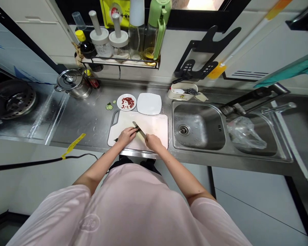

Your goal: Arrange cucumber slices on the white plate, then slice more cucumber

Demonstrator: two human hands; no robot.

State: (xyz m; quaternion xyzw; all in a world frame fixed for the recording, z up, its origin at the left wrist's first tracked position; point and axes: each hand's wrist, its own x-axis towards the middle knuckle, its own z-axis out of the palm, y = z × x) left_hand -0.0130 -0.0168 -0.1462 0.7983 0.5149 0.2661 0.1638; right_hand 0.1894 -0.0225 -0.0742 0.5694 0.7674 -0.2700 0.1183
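Note:
My left hand (126, 135) rests on a white plastic cutting board (154, 128), its fingers pressed on a small dark green piece of food (136, 129), likely cucumber. My right hand (153, 142) grips a kitchen knife (140, 129), with the blade angled up and left toward my left fingertips. A dark green scrap (115, 139) peeks out beside my left hand. Behind the board are a small white plate of chopped red chili (127, 102), several cucumber slices (108, 107) on the steel, and an empty square white plate (149, 104).
A steel double sink (199, 125) lies right of the board, with a plastic bag (242, 133) in its far basin. A steel pot (73, 83) and a gas burner (11, 99) stand left. A shelf of bottles (120, 59) runs along the back.

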